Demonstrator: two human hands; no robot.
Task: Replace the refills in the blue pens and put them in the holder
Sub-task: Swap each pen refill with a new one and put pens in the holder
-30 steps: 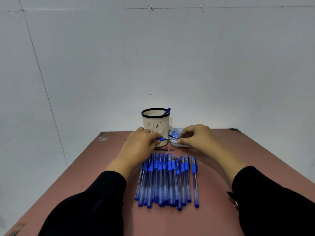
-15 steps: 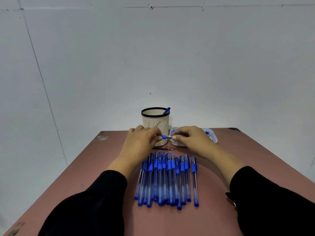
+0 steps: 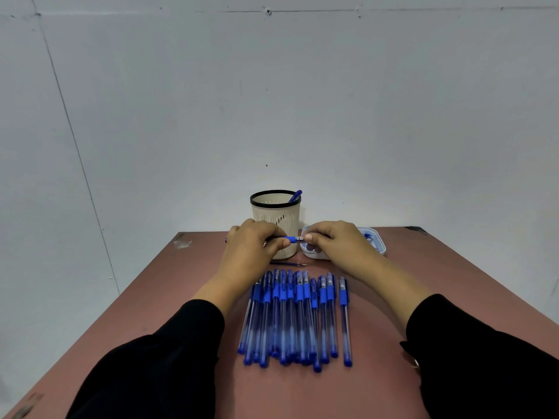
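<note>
- The pen lies crosswise between both hands, just before the holder.
- Left hand grips its barrel; right hand pinches its tip end.

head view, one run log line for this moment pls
left hand grips pen | right hand pinches its tip end | holder: one pen inside | pen row waiting

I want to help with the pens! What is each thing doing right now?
Left hand: grips the held pen.
Right hand: pinches its tip end.
Held pen: level between the hands.
Holder: upright, one pen inside.
Row of pens: lying flat.
Loose refill: lying flat.
</note>
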